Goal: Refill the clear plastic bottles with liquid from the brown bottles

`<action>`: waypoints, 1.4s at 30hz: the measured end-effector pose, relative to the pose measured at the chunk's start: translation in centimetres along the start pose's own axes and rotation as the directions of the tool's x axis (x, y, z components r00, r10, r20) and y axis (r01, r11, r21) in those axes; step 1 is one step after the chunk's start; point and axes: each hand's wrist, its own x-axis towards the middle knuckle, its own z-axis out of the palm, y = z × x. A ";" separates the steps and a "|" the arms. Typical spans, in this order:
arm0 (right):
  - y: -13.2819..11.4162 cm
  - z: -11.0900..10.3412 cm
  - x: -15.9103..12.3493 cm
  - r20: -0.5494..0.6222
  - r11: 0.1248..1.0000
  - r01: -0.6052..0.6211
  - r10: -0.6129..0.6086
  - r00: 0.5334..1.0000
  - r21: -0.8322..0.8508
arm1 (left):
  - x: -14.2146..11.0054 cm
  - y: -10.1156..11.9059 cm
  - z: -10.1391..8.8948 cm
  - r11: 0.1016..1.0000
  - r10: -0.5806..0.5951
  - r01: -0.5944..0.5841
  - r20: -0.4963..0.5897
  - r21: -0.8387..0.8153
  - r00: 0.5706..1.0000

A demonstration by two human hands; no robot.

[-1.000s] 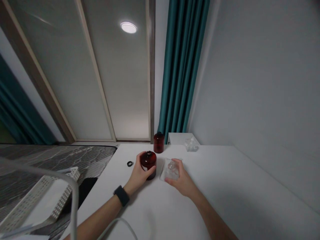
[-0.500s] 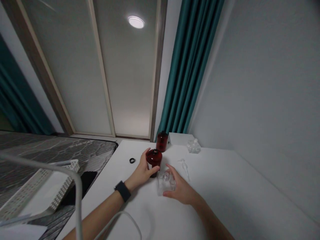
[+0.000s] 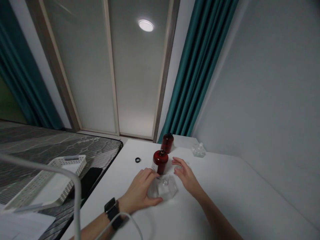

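My left hand (image 3: 138,191) is curved around a faceted clear glass bottle (image 3: 163,190), with the fingers on its far side and the thumb along its near edge. My right hand (image 3: 184,173) is just beyond it, with its fingers spread and holding nothing. A dark red bottle with a white label (image 3: 160,162) stands upright just behind the glass bottle. Farther back stands a second dark red bottle (image 3: 167,143). A small black ring (image 3: 137,160) lies to the left, and a small clear glass piece (image 3: 198,150) sits at the back right.
The white table edge (image 3: 105,186) runs along the left, beyond it a white perforated basket (image 3: 66,176) and a black flat object (image 3: 87,181) on a dark patterned surface. A white cable (image 3: 120,221) crosses near my left wrist. A white wall (image 3: 262,100) bounds the right.
My left hand has let go of the red bottle, which now stands on the table, and has moved onto the glass bottle. My right hand has released the glass bottle and moved away.
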 end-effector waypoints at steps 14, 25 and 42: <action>-1.2 4.0 5.2 0.165 0.986 -0.011 -0.016 0.986 0.165 | -0.6 -0.5 0.1 0.980 -0.037 0.056 0.100 -0.189 0.994; -0.1 0.6 2.3 -0.149 0.997 0.006 -0.017 0.989 -0.074 | -0.7 -1.1 0.5 0.972 -0.099 0.114 0.083 -0.206 0.992; -2.6 -3.2 -3.8 -0.124 0.973 0.096 -0.124 0.984 -0.211 | -0.1 -1.3 0.3 0.966 -0.145 0.151 0.047 -0.208 0.988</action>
